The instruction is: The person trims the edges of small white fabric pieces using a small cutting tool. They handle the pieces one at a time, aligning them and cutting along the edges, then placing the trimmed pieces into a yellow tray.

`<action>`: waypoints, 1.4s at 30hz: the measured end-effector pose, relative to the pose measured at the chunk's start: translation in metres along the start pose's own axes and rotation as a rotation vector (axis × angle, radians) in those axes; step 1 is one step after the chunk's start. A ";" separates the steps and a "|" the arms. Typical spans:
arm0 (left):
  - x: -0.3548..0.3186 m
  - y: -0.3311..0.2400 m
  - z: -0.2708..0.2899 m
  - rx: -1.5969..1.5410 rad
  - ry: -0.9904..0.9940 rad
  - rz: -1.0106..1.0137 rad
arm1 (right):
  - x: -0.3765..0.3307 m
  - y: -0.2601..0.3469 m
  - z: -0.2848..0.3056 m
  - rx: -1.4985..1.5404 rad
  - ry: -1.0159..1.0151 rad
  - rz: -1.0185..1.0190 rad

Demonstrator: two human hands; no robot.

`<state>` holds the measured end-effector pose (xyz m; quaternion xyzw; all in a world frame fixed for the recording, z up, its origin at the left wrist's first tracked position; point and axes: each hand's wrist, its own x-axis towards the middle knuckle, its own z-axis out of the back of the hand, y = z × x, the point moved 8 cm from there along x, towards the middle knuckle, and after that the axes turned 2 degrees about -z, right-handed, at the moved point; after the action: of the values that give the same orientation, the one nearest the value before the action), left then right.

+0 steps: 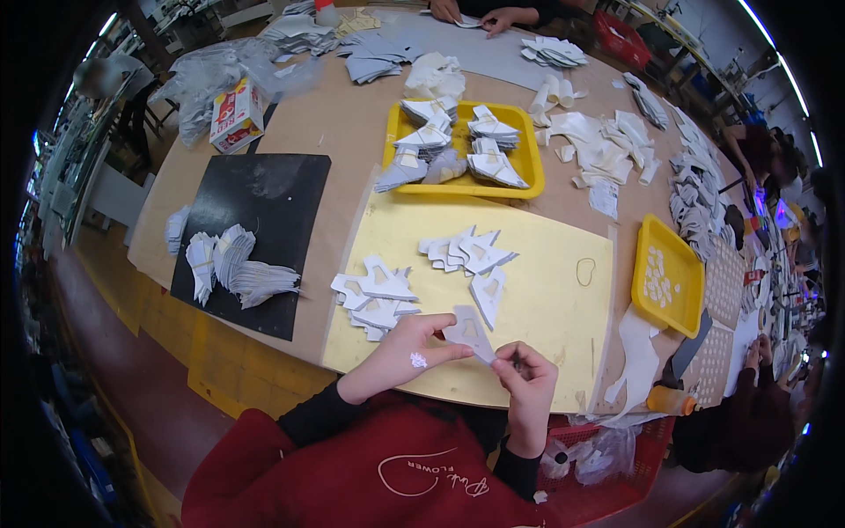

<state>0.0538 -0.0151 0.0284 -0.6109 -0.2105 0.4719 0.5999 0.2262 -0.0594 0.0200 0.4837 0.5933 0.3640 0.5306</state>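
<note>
Above the near part of a yellow sheet, my left hand pinches a pale, flat cut piece by its left side. My right hand has its thumb and fingers closed on the same piece at its lower right corner. The piece has an angular outline and a lighter patch in its middle. Just beyond it lies a single similar piece. A spread pile of such pieces is at the left, close to my left hand, and another overlapping group lies farther off.
A yellow tray holds several banded stacks. On a black board lie grey bundles. A smaller yellow tray with small white pieces stands right. A rubber band rests on the sheet. Across the table, a person's hands handle material.
</note>
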 end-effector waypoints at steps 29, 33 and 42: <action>-0.023 -0.028 0.011 -0.079 -0.368 -0.372 | -0.021 0.054 -0.047 -0.521 -0.085 0.565; -0.026 -0.035 0.012 -0.009 -0.407 -0.422 | -0.022 0.053 -0.047 -0.508 -0.092 0.593; -0.027 -0.035 0.009 -0.020 -0.417 -0.405 | -0.017 0.037 -0.044 -0.438 -0.047 0.466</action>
<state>0.0442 -0.0258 0.0711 -0.4522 -0.4517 0.4556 0.6196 0.1890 -0.0625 0.0672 0.4890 0.3617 0.5834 0.5382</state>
